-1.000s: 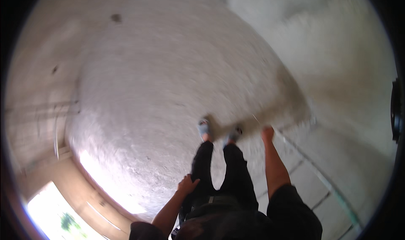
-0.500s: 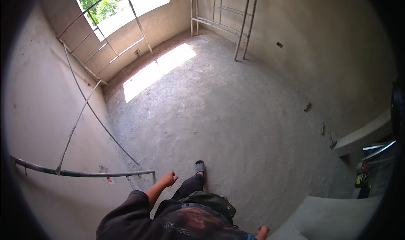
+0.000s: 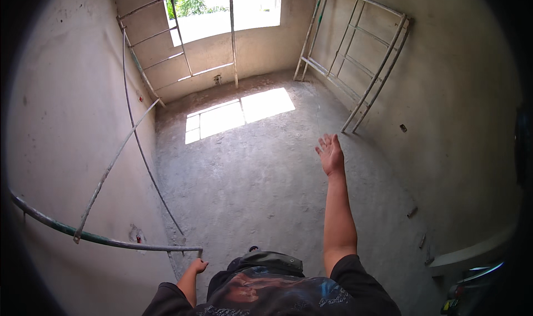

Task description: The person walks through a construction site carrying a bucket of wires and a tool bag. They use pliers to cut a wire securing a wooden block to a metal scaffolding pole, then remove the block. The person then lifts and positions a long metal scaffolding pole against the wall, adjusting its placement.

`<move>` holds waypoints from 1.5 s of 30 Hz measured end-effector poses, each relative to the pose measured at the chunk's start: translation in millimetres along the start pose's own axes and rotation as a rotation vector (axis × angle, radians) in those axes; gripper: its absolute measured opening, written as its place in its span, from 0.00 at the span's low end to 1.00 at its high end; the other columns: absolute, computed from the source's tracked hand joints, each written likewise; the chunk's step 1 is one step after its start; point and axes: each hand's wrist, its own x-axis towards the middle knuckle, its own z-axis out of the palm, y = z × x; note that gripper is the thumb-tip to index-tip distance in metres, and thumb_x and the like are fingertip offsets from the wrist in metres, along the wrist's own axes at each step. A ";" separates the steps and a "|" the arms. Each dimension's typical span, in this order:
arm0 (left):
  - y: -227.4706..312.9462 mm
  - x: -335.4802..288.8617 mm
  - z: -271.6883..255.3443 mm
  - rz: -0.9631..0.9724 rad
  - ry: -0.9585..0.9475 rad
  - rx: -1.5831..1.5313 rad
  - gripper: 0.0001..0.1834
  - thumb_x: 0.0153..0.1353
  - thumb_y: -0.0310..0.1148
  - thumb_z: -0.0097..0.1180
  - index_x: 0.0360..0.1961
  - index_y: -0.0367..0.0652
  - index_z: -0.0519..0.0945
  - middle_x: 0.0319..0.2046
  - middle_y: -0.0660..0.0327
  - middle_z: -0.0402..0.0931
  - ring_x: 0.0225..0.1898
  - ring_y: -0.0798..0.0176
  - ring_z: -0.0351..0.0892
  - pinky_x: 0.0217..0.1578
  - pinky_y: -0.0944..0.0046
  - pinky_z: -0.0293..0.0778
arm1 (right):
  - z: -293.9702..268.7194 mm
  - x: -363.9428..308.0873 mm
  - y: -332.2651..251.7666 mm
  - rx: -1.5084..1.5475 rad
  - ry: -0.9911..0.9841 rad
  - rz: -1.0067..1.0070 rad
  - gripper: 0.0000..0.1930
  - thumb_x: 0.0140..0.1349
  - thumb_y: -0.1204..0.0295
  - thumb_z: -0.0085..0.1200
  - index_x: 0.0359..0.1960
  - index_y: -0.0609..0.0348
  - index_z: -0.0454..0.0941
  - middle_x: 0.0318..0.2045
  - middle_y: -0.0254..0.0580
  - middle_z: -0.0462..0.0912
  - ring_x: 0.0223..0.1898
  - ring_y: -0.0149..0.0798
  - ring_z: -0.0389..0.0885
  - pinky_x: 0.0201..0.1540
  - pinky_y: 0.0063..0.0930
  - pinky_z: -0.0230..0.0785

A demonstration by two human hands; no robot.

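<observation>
My right arm stretches forward over the floor. My right hand (image 3: 331,156) is open with the fingers apart, and nothing shows in it. Beyond it, at some distance, a scaffold frame (image 3: 363,66) of metal pipes leans at the right wall. Low on the left, my left hand (image 3: 199,265) is closed with curled fingers and nothing visible in it. It appears just below the end of a bent scaffold pipe (image 3: 119,243); whether the two touch I cannot tell. Thin brace rods (image 3: 108,171) rise from that pipe's area along the left wall.
Another scaffold frame (image 3: 233,38) stands before the bright window opening (image 3: 222,30). Sunlight falls on the rough concrete floor (image 3: 250,188). Small pieces (image 3: 411,212) lie by the right wall, near a pale ledge (image 3: 472,253). Dark tools (image 3: 449,304) lie at lower right.
My right hand has come up from the lower edge and reached forward, opening; the thin thing it held no longer shows. My left hand has dropped lower. The view has swung right.
</observation>
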 end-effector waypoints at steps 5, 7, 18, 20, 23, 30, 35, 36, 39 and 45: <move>108.1 31.6 -43.3 0.300 0.373 -0.229 0.25 0.64 0.50 0.56 0.44 0.34 0.82 0.38 0.49 0.84 0.41 0.51 0.84 0.43 0.56 0.76 | 103.1 117.2 -93.4 -0.416 0.011 -0.356 0.26 0.75 0.60 0.42 0.69 0.61 0.60 0.62 0.51 0.73 0.58 0.45 0.77 0.58 0.39 0.69; 128.5 28.0 -45.0 0.243 0.376 -0.475 0.25 0.64 0.49 0.56 0.46 0.35 0.81 0.45 0.45 0.82 0.49 0.44 0.81 0.52 0.52 0.74 | 115.5 114.5 -57.2 -0.519 -0.131 -0.267 0.19 0.74 0.63 0.43 0.60 0.59 0.71 0.48 0.42 0.82 0.44 0.36 0.82 0.46 0.31 0.74; 126.3 -32.7 173.4 -0.544 0.098 -0.933 0.27 0.69 0.46 0.54 0.53 0.28 0.76 0.33 0.47 0.83 0.30 0.52 0.84 0.27 0.51 0.78 | -328.1 11.1 183.7 -1.585 -0.651 1.213 0.21 0.68 0.56 0.52 0.55 0.57 0.79 0.47 0.41 0.85 0.43 0.40 0.83 0.33 0.46 0.80; 140.9 -66.0 223.7 -0.665 0.118 -1.049 0.26 0.70 0.46 0.52 0.51 0.28 0.76 0.34 0.49 0.83 0.29 0.54 0.85 0.25 0.52 0.78 | -337.4 8.5 169.4 -1.513 -0.466 1.529 0.21 0.70 0.56 0.48 0.56 0.58 0.78 0.50 0.40 0.83 0.44 0.44 0.84 0.37 0.45 0.81; 174.3 -90.1 284.0 -0.602 0.067 -0.970 0.24 0.71 0.47 0.52 0.47 0.30 0.78 0.33 0.52 0.83 0.30 0.52 0.85 0.25 0.51 0.77 | -377.2 16.5 133.6 -1.646 -0.364 1.649 0.20 0.72 0.57 0.47 0.56 0.57 0.77 0.51 0.42 0.84 0.44 0.47 0.85 0.42 0.47 0.80; 263.1 -90.3 192.2 -0.256 0.631 -1.074 0.19 0.66 0.45 0.54 0.44 0.39 0.82 0.39 0.47 0.84 0.44 0.48 0.84 0.46 0.56 0.77 | -368.3 101.9 144.6 -1.527 -0.289 1.329 0.19 0.72 0.62 0.47 0.61 0.55 0.71 0.51 0.47 0.83 0.43 0.52 0.85 0.44 0.53 0.77; 373.5 -273.1 -48.7 0.571 0.409 -1.251 0.19 0.69 0.48 0.57 0.44 0.40 0.79 0.39 0.63 0.79 0.43 0.69 0.76 0.48 0.64 0.72 | -253.3 148.3 228.0 -1.723 -0.620 1.136 0.19 0.69 0.64 0.50 0.58 0.59 0.72 0.47 0.50 0.83 0.39 0.50 0.85 0.40 0.50 0.78; 386.9 -294.8 -60.0 0.905 0.305 -1.226 0.20 0.68 0.49 0.57 0.43 0.40 0.78 0.39 0.63 0.77 0.43 0.67 0.75 0.48 0.63 0.71 | -223.3 155.3 249.2 -1.725 -0.708 1.077 0.20 0.69 0.63 0.50 0.58 0.60 0.73 0.45 0.49 0.84 0.37 0.48 0.86 0.38 0.48 0.79; 426.1 -382.4 -111.0 1.793 0.397 -0.697 0.21 0.72 0.47 0.51 0.33 0.37 0.73 0.33 0.62 0.71 0.31 0.65 0.70 0.35 0.64 0.68 | -134.8 148.5 302.9 -1.704 -0.964 0.834 0.19 0.68 0.62 0.51 0.54 0.62 0.76 0.37 0.45 0.85 0.31 0.44 0.85 0.35 0.42 0.79; 362.9 -449.0 -118.0 1.780 0.270 -1.826 0.20 0.75 0.45 0.45 0.30 0.40 0.71 0.29 0.61 0.69 0.27 0.67 0.65 0.30 0.66 0.64 | 43.4 52.9 387.3 -1.689 -1.719 0.273 0.22 0.65 0.60 0.53 0.52 0.66 0.78 0.45 0.60 0.84 0.45 0.54 0.85 0.49 0.42 0.76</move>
